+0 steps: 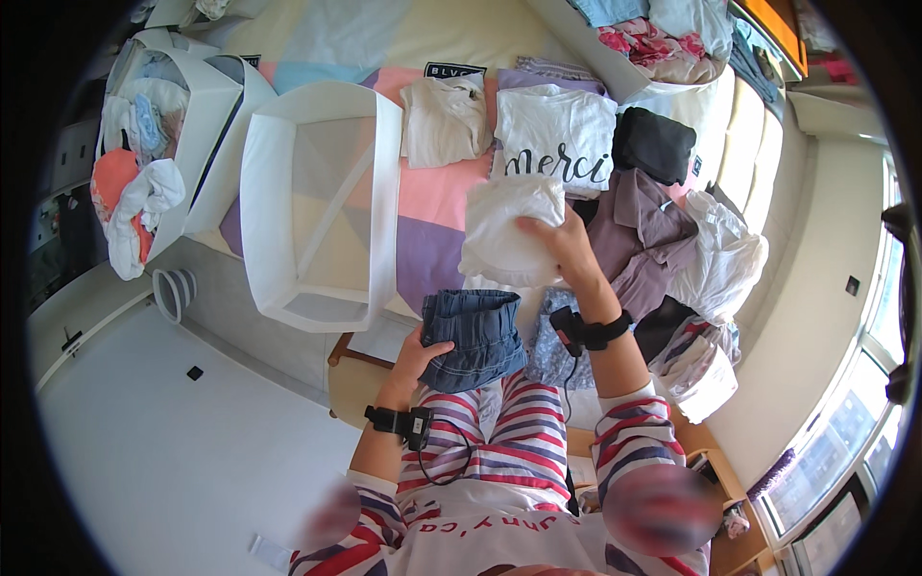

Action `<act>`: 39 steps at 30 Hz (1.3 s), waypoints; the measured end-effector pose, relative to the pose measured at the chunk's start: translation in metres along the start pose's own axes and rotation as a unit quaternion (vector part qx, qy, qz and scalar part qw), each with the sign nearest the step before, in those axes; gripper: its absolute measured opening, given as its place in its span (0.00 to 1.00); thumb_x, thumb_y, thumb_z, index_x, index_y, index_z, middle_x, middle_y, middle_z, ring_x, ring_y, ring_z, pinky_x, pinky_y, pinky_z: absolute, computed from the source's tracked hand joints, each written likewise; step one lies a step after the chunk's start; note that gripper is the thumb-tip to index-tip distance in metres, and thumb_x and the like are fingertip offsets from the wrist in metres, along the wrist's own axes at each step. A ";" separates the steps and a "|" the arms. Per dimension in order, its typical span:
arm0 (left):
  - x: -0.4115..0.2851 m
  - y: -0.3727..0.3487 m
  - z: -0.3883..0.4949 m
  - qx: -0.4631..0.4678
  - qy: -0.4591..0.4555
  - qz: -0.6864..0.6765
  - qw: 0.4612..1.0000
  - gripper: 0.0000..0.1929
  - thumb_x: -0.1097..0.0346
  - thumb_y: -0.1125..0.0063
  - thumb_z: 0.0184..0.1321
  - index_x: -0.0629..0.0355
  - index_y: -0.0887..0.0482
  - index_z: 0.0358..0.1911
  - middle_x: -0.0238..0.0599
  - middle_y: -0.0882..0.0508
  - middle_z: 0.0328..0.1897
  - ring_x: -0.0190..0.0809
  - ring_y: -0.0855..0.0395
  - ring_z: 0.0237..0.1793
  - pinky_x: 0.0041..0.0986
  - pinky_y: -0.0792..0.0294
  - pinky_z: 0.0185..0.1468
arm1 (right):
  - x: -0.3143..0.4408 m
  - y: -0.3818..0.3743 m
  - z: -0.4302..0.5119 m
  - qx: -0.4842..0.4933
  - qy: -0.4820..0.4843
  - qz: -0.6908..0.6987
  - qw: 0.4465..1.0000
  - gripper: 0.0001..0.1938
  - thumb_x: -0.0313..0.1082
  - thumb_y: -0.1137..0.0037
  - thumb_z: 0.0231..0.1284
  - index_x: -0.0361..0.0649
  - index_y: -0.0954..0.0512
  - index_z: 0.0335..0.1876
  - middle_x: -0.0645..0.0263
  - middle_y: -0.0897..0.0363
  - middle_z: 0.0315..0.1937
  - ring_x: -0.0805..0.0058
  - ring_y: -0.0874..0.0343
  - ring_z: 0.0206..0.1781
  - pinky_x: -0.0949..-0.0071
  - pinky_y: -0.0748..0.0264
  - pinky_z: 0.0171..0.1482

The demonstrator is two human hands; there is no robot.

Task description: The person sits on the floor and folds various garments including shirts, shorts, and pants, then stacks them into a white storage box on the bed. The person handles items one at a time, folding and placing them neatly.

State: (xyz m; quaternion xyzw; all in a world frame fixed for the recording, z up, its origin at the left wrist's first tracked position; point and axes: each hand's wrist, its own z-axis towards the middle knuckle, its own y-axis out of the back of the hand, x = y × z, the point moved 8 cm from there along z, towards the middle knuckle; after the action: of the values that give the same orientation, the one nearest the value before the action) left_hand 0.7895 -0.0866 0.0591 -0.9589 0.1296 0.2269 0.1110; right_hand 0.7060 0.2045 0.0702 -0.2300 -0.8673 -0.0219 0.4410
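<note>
My left hand (415, 360) grips a folded dark-blue denim garment (475, 338) with a gathered waistband, held above my lap. A folded white cloth garment (508, 230) is in my right hand (562, 245), its thumb lying across the top. Just beyond that garment lies a white shirt (555, 129) with black lettering. A folded cream garment (446, 119) sits to its left and a folded black garment (655, 144) to its right. Beside my right forearm are a mauve collared shirt (634, 237) and a blue patterned cloth (558, 331).
A white fabric storage box (385, 216) stands on the colour-block bedspread (432, 245) at left. Another white box (205, 144) holds clothes, some hanging over its side. A third clothes-filled box (612, 57) is at upper right. Crumpled white clothing (720, 259) lies at right.
</note>
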 end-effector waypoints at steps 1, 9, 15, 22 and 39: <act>0.002 0.000 0.000 -0.002 0.013 -0.011 1.000 0.30 0.70 0.33 0.44 0.66 0.29 0.54 0.42 0.20 0.47 0.39 0.21 0.45 0.28 0.29 0.51 | 0.033 -0.006 0.001 0.036 0.028 0.008 0.999 0.20 0.29 0.39 0.50 0.35 0.27 0.50 0.61 0.21 0.41 0.74 0.20 0.39 0.74 0.24 0.43; -0.008 0.006 -0.011 0.006 -0.046 -0.045 0.998 0.30 0.68 0.33 0.45 0.66 0.28 0.54 0.39 0.20 0.48 0.37 0.23 0.47 0.28 0.33 0.54 | 0.155 -0.027 0.158 -0.006 0.099 0.052 0.994 0.22 0.33 0.35 0.46 0.32 0.27 0.47 0.58 0.21 0.39 0.66 0.19 0.39 0.69 0.21 0.40; -0.003 0.016 -0.014 -0.028 -0.052 -0.058 0.997 0.31 0.70 0.32 0.44 0.66 0.30 0.56 0.40 0.21 0.50 0.37 0.24 0.49 0.28 0.33 0.56 | 0.169 -0.021 0.268 -0.001 0.144 0.069 0.987 0.28 0.40 0.30 0.42 0.32 0.28 0.48 0.56 0.21 0.40 0.66 0.19 0.37 0.68 0.21 0.37; -0.023 0.012 -0.002 -0.006 -0.058 -0.025 0.998 0.31 0.71 0.34 0.45 0.65 0.30 0.56 0.38 0.22 0.51 0.37 0.25 0.50 0.28 0.35 0.57 | 0.100 0.036 0.249 -0.201 0.124 -0.061 0.970 0.34 0.46 0.35 0.49 0.28 0.33 0.56 0.52 0.26 0.45 0.67 0.23 0.47 0.73 0.23 0.45; -0.093 -0.059 0.102 -0.202 -0.179 0.449 0.851 0.26 0.63 0.36 0.53 0.67 0.29 0.54 0.47 0.23 0.52 0.42 0.25 0.52 0.31 0.35 0.57 | 0.063 0.232 -0.054 -0.101 0.048 0.387 0.915 0.13 0.33 0.53 0.64 0.34 0.30 0.49 0.58 0.21 0.39 0.71 0.20 0.36 0.77 0.22 0.39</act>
State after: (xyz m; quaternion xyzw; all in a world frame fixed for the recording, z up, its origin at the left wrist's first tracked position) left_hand 0.6854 0.0152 0.0225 -0.7399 0.4755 0.4413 -0.1781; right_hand 0.8119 0.4226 0.1131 -0.5900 -0.6810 0.0517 0.4307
